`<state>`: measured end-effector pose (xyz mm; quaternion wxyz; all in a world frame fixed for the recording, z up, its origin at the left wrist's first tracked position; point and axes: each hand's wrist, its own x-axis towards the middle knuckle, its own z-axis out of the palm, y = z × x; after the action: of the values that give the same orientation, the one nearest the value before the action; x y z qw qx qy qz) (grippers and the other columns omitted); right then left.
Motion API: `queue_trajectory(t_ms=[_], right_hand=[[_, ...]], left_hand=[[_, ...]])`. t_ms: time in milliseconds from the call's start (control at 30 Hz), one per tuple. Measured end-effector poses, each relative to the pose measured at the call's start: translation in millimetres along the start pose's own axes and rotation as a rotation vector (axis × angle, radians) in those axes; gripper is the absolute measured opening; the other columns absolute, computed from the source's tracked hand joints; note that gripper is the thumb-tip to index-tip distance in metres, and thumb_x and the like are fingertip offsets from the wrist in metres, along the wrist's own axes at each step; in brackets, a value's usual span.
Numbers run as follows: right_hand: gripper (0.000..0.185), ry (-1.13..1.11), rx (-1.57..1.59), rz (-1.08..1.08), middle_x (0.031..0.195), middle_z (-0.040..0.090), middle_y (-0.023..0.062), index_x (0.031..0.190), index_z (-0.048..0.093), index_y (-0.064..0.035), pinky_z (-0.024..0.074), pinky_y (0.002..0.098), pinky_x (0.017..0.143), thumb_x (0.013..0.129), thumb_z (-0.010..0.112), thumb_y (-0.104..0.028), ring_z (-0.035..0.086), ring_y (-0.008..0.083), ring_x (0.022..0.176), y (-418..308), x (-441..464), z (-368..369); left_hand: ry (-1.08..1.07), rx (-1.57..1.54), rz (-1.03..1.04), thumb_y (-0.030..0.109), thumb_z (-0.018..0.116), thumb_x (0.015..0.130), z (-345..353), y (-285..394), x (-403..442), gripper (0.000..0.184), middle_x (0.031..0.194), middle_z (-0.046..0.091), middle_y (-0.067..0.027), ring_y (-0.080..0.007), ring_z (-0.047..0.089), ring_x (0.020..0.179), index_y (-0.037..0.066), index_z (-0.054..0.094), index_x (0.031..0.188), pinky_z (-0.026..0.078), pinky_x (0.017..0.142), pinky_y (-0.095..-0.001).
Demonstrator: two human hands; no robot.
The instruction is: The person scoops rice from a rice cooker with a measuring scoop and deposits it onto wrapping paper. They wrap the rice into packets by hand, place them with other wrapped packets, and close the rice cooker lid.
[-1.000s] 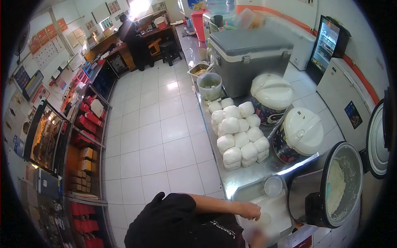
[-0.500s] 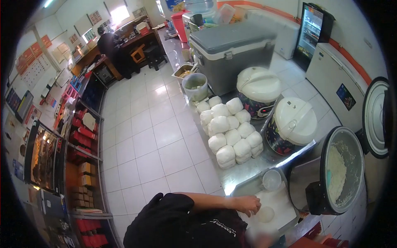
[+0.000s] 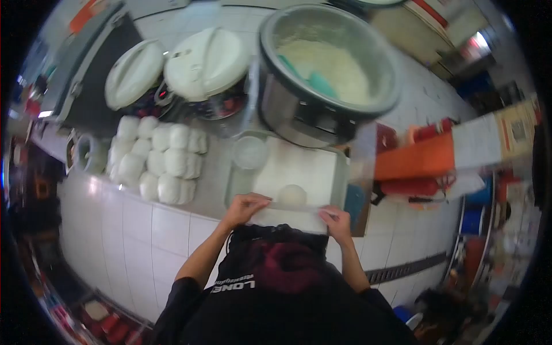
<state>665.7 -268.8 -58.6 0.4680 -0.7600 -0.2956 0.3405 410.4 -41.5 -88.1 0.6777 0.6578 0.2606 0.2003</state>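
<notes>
My left hand [image 3: 247, 208] and my right hand [image 3: 337, 222] pinch the near edge of a white sheet of wrapping paper [image 3: 310, 167], one at each side. Between them the raised edge of the paper stands close against a round, pale mound of rice [image 3: 292, 195]. The sheet lies in a shallow grey tray [image 3: 232, 187] at the counter's near side. A translucent plastic bowl [image 3: 250, 152] sits in the tray's far left part.
White wrapped bundles [image 3: 156, 161] are stacked on the left. Behind stand two lidded rice cookers [image 3: 207, 63] and a large cooker [image 3: 310, 123] of rice with a teal paddle [image 3: 321, 85]. A grey cooler [image 3: 95, 63] is far left; a teal item [image 3: 354, 204] lies right.
My view has swung right and down to the tray. My left hand was over the rice mound beside the bowl; now both hands hold the paper's near edge, lifted toward the mound.
</notes>
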Motion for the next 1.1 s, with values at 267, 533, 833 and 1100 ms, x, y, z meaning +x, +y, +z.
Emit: queue_trajectory(t_ms=[267, 533, 833, 1100], right_hand=[[0.026, 0.311, -0.173, 0.023, 0.070, 0.066, 0.0063, 0.089, 0.072, 0.0011, 0.0483, 0.0302, 0.064, 0.094, 0.070, -0.024, 0.061, 0.0136, 0.067, 18, 17, 21], [0.027, 0.273, -0.478, 0.173, 0.070, 0.059, 0.0171, 0.079, 0.066, -0.0007, 0.0479, 0.0451, 0.081, 0.089, 0.071, -0.026, 0.061, 0.0394, 0.080, -17, 34, 22], [0.036, 0.287, -0.766, -0.442, 0.107, 0.061, 0.0220, 0.109, 0.061, -0.0010, 0.0489, 0.0476, 0.088, 0.082, 0.075, -0.021, 0.059, 0.0422, 0.102, -25, 131, 1], [0.027, -0.192, -0.414, -0.233, 0.092, 0.071, 0.0173, 0.098, 0.067, -0.0008, 0.0526, 0.0389, 0.080, 0.081, 0.078, -0.019, 0.069, 0.0303, 0.086, -34, 147, -26]], left_hand=[[0.294, 0.263, -0.195, 0.021, 0.067, 0.097, 27, 4, 20, 0.029, 0.070, 0.071, -0.0093, -0.0104, 0.057, 0.062, -0.007, 0.071, 0.090, 0.046, 0.060, -0.0324], [0.298, 0.682, -0.050, 0.016, 0.066, 0.092, 37, 21, 39, 0.020, 0.078, 0.067, -0.0202, -0.0406, 0.061, 0.068, -0.004, 0.069, 0.094, 0.050, 0.068, -0.0459], [0.051, 1.017, 0.477, 0.007, 0.073, 0.082, 45, 27, 141, 0.044, 0.113, 0.059, -0.0224, -0.0410, 0.060, 0.105, -0.002, 0.055, 0.121, 0.051, 0.089, -0.0478], [-0.170, 1.207, 0.273, 0.018, 0.081, 0.075, 39, 40, 155, 0.062, 0.126, 0.056, -0.0234, -0.0399, 0.055, 0.115, 0.001, 0.053, 0.128, 0.045, 0.095, -0.0482]])
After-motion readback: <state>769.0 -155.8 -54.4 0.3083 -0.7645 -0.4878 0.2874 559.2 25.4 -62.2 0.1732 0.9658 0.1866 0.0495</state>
